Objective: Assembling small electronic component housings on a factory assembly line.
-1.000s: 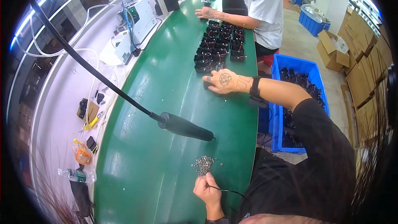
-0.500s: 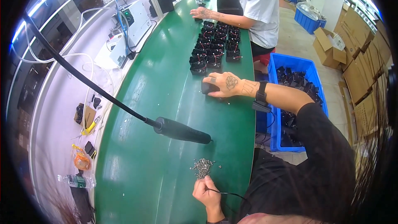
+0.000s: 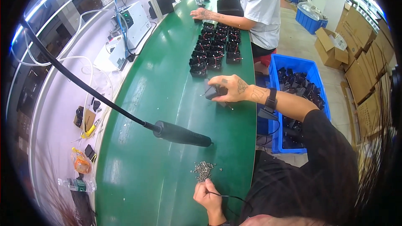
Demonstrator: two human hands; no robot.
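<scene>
My right hand [image 3: 234, 88] reaches over the green bench, closed around a black box-shaped housing [image 3: 212, 91]. The housing looks tilted, and my fingers hide part of it. Down at the near end, my left hand [image 3: 208, 196] is closed, fingertips pinched together at the edge of a pile of small metal screws [image 3: 203, 170]. What those fingertips hold, if anything, is too small to make out. Between my hands lies a black cylindrical electric screwdriver [image 3: 182, 134], its thick cable running to the upper left. Rows of black housings with red wires [image 3: 215, 49] stand beyond my right hand.
A co-worker in a white shirt [image 3: 261, 10] works farther along the bench. To the right, a blue crate [image 3: 274, 100] holds many black parts. Cardboard boxes [image 3: 331, 48] stand behind it. A plastic bottle [image 3: 77, 184] and yellow-handled tool [image 3: 88, 132] lie on the left ledge.
My right hand has shifted slightly right and tilted the black housing, so more of it shows. My left hand stays at the screws.
</scene>
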